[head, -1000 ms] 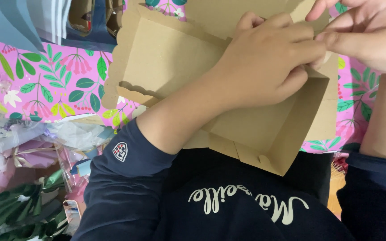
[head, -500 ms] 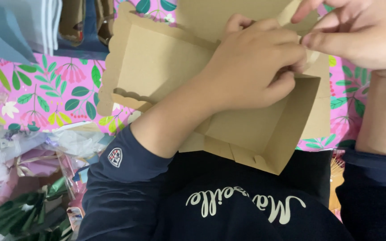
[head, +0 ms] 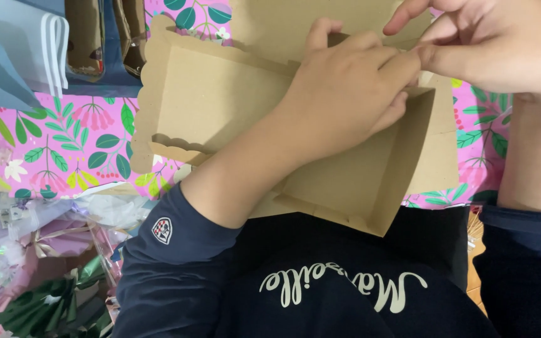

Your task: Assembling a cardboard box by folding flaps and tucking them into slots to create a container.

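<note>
Folding scalloped brown cardboard box (head: 220,106)

A bright pink floral-print cloth with green leaves (head: 64,144) covers the work surface. At lower left lies crinkled clear and green shiny wrapping film (head: 39,275) (possibly ribbon among it). Pale blue paper bags with white handles (head: 20,50) stand at upper left.

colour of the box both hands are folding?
Plain brown, unprinted cardboard box, held by the left hand and right hand. Shows best in the head view.
</note>
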